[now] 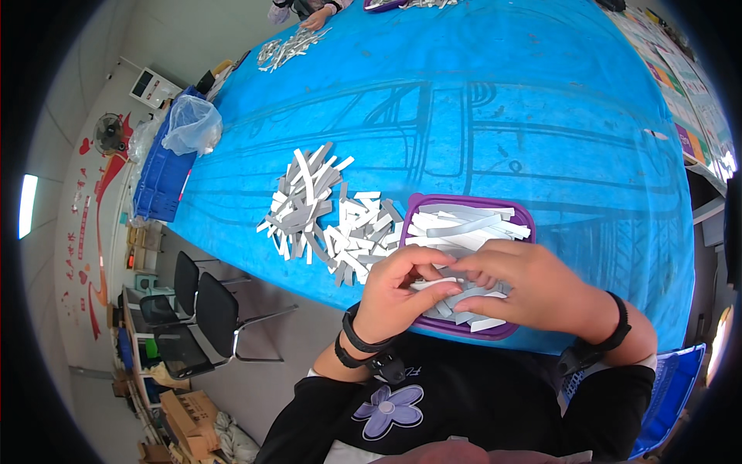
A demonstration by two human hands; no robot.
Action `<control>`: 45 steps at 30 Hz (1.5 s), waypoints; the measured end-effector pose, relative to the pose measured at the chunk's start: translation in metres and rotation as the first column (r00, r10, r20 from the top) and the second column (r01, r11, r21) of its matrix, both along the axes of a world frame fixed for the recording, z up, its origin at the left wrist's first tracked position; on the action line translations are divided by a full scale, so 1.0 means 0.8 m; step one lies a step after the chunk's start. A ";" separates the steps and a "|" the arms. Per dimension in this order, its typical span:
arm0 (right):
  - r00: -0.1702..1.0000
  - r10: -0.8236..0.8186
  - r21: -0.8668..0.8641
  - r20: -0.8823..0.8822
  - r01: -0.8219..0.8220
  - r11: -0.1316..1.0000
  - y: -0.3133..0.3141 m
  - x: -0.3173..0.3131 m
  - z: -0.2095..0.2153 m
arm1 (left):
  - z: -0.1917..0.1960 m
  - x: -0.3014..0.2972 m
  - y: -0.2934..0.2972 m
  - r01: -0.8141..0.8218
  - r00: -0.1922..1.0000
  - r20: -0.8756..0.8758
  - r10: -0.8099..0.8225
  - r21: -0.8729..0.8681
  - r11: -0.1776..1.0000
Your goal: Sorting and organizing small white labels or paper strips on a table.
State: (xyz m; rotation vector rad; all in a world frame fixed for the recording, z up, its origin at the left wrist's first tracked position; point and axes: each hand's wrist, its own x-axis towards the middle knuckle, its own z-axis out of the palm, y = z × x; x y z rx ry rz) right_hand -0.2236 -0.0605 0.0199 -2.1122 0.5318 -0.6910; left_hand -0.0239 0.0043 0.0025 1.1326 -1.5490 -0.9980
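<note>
A purple-rimmed tray [523,210] lies near the table's front edge, filled with white and grey strips [464,223]. Both of my hands are over its near half, fingertips almost meeting. My left hand [390,290] is closed, with a white strip [434,284] between its thumb and curled fingers. My right hand [533,282] is curled in a pinch; whatever its fingertips grip is too small or hidden to make out. Left of the tray, a loose pile of grey and white strips [359,232] spreads on the table, joined to a taller heap [301,197].
A blue cloth [556,116] covers the table. Across it, another person's hand [317,19] is beside a smaller strip pile [290,50]. A blue crate [166,174] with clear plastic bags [193,124] stands at the left. Black chairs [216,313] are below; another blue crate [672,394] sits at lower right.
</note>
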 end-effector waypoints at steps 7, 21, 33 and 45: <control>0.994 -0.023 -0.033 0.109 0.027 0.999 0.006 0.010 -0.014 | -0.008 -0.006 0.005 0.012 0.945 -0.327 0.011 0.068 0.998; 0.931 -0.066 -0.293 -0.358 -0.045 0.955 -0.005 -0.003 -0.029 | -0.001 0.008 0.001 -0.070 0.997 0.029 0.071 -0.041 0.997; 0.981 -0.069 -0.181 0.181 0.102 0.978 0.005 0.012 -0.021 | -0.004 0.000 0.000 0.055 0.997 0.046 -0.056 0.028 0.998; 0.970 -0.080 -0.190 0.229 0.125 0.974 0.001 0.011 -0.020 | 0.000 0.009 -0.001 0.143 0.971 0.189 -0.149 0.047 0.989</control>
